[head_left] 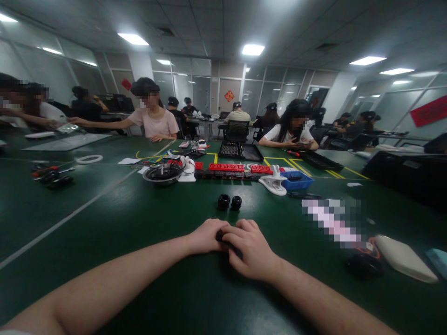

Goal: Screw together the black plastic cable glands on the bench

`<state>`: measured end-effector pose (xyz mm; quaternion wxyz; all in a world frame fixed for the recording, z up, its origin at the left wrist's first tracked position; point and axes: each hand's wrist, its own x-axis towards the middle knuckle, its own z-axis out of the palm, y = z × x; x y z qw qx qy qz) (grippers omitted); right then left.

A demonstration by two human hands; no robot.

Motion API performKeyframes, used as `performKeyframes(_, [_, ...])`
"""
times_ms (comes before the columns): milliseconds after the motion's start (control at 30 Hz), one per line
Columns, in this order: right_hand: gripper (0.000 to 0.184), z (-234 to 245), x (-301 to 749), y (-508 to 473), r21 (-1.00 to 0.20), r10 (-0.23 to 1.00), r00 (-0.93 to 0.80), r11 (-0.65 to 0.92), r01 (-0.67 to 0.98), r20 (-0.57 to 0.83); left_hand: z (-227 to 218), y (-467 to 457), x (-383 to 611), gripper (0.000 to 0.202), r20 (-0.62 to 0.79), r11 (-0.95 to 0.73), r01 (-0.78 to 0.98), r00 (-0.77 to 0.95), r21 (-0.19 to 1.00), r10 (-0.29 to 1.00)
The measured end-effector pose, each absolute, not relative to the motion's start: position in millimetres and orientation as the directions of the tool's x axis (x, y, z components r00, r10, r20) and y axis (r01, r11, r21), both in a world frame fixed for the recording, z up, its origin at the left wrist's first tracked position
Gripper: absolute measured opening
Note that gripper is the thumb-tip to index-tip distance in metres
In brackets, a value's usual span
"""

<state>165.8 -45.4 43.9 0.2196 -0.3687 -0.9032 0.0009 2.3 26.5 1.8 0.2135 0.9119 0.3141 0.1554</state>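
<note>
A small dark object (235, 250) lies between my two hands low over the green table (167, 288), mostly covered by fingers; its kind cannot be made out. My left hand (206, 236) closes on its left end. Curled over its top and right side are the fingers of my right hand (253, 251). Just beyond my hands stand two short, round, black ribbed parts, one on the left (224, 201) and one on the right (236, 202), side by side and touched by neither hand.
Farther back are a metal bowl (162, 174) with dark items, red power strips (226, 167), a white clamp (274, 182) and a blue bin (296, 180). Tools (52, 177) lie at left, a cream case (405, 258) at right. Co-workers (152, 114) sit across the table.
</note>
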Motion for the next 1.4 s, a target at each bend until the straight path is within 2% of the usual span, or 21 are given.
performKeyframes(200, [0.013, 40.6, 168.8, -46.1, -0.165, 0.577, -0.657, 0.798, 0.58, 0.485, 0.6, 26.9, 2.9, 0.024, 0.143, -0.72, 0.527, 0.754, 0.452, 0.642])
performKeyframes(533, [0.022, 37.2, 176.0, -47.8, -0.089, 0.486, -0.651, 0.835, 0.544, 0.583, 5.7, 24.5, 1.0, 0.032, 0.145, -0.701, 0.523, 0.742, 0.486, 0.654])
performKeyframes(600, [0.024, 38.2, 175.7, -47.4, -0.091, 0.512, -0.594, 0.799, 0.594, 0.62, 5.1, 24.9, 1.1, 0.033, 0.155, -0.705, 0.515, 0.744, 0.488, 0.65])
performKeyframes(700, [0.022, 39.6, 174.2, -45.5, -0.125, 0.618, -0.475, 0.681, 0.721, 0.627, 3.5, 25.8, 1.0, 0.034, 0.166, -0.713, 0.501, 0.75, 0.491, 0.641])
performKeyframes(833, [0.031, 38.7, 170.6, -41.1, -0.14, 0.77, -0.363, 0.499, 0.855, 0.525, 0.8, 27.2, 0.1, 0.037, 0.163, -0.712, 0.496, 0.753, 0.497, 0.638])
performKeyframes(967, [0.036, 35.0, 167.3, -37.8, -0.099, 0.831, -0.329, 0.412, 0.906, 0.449, -0.7, 28.2, 0.4, 0.039, 0.156, -0.708, 0.513, 0.746, 0.484, 0.647])
performKeyframes(1067, [0.029, 33.9, 166.5, -36.6, -0.089, 0.838, -0.336, 0.409, 0.908, 0.429, -0.6, 28.2, 1.7, 0.037, 0.15, -0.708, 0.514, 0.749, 0.484, 0.646])
performKeyframes(1200, [0.022, 36.6, 166.4, -36.6, -0.12, 0.818, -0.393, 0.479, 0.87, 0.419, -0.1, 27.9, 2.6, 0.03, 0.136, -0.697, 0.534, 0.739, 0.479, 0.66])
performKeyframes(1400, [0.028, 41.6, 165.9, -40.5, -0.173, 0.781, -0.491, 0.584, 0.793, 0.387, 4.1, 25.2, 1.8, 0.031, 0.158, -0.697, 0.507, 0.74, 0.507, 0.654])
